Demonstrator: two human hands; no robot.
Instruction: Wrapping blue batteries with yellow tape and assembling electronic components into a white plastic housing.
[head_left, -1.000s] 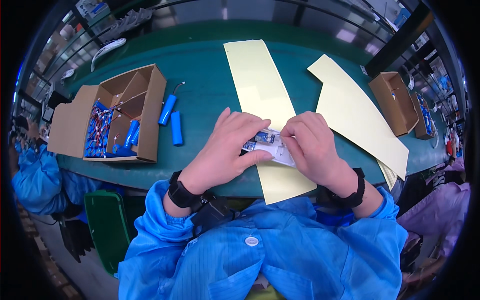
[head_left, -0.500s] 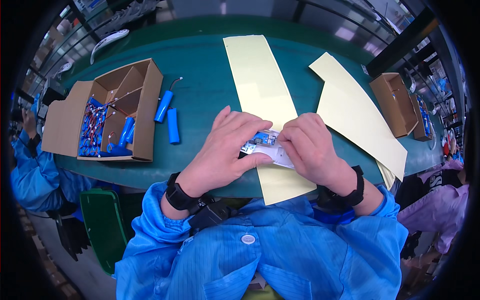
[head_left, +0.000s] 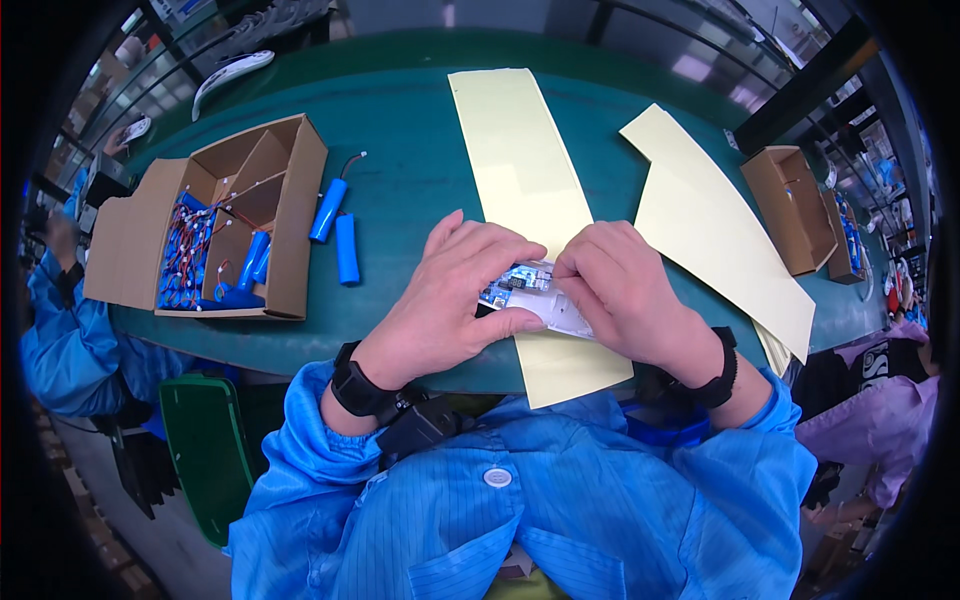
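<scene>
Between my hands is a white plastic housing [head_left: 563,312] with a blue circuit board [head_left: 527,279] in it, held over a pale yellow sheet. My left hand [head_left: 450,295] grips the housing's left end, thumb on the near side and fingers on the far side. At the other end my right hand [head_left: 625,290] has its thumb and forefinger pinched together at the board's edge. Whatever lies between those fingertips is hidden. Left of my hands, two blue cylindrical batteries [head_left: 328,210] lie on the green table, one with a short wire and connector.
An open cardboard box [head_left: 312,190] with wired blue batteries stands at the left. Long yellow sheets [head_left: 515,140] lie in the middle, with more yellow sheets [head_left: 710,225] at the right. A brown box [head_left: 790,215] stands far right. White curved parts [head_left: 232,72] lie at the far left. Co-workers sit on both sides.
My right fingers have shifted slightly at the board's edge, and the housing has tilted a little. At the far left, the white curved parts have moved rightward. Both hands keep their places.
</scene>
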